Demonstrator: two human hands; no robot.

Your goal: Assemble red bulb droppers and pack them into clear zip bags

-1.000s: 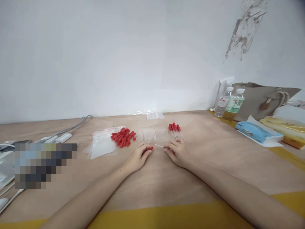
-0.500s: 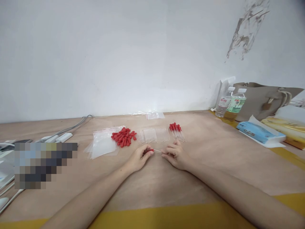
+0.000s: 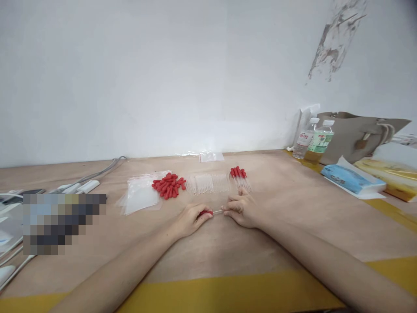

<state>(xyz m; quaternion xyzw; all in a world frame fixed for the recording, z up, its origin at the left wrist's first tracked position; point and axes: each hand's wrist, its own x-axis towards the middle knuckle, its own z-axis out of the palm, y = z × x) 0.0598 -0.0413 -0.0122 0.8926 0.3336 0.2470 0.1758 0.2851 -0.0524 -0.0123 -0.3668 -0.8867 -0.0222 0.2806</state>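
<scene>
My left hand (image 3: pixel 190 219) pinches a small red rubber bulb (image 3: pixel 206 212) low over the brown tabletop (image 3: pixel 228 243). My right hand (image 3: pixel 241 210) pinches a thin clear glass tube (image 3: pixel 217 211) whose end meets the bulb between the two hands. Behind them lie a heap of loose red bulbs (image 3: pixel 168 186), a row of clear tubes (image 3: pixel 208 183) and a bunch of finished droppers with red tops (image 3: pixel 240 176). A stack of clear zip bags (image 3: pixel 140 198) lies left of the heap.
Two water bottles (image 3: pixel 313 141), a beige handbag (image 3: pixel 358 135), a blue tissue pack (image 3: pixel 352 180) and a yellow pack (image 3: pixel 389 171) stand at the right. Grey cables (image 3: pixel 94 176) and white devices lie at the left. Yellow tape (image 3: pixel 208 293) runs along the near edge.
The bulb and the tube were apart a second ago; my hands have drawn together and slightly nearer to me, and the tube's end now meets the bulb.
</scene>
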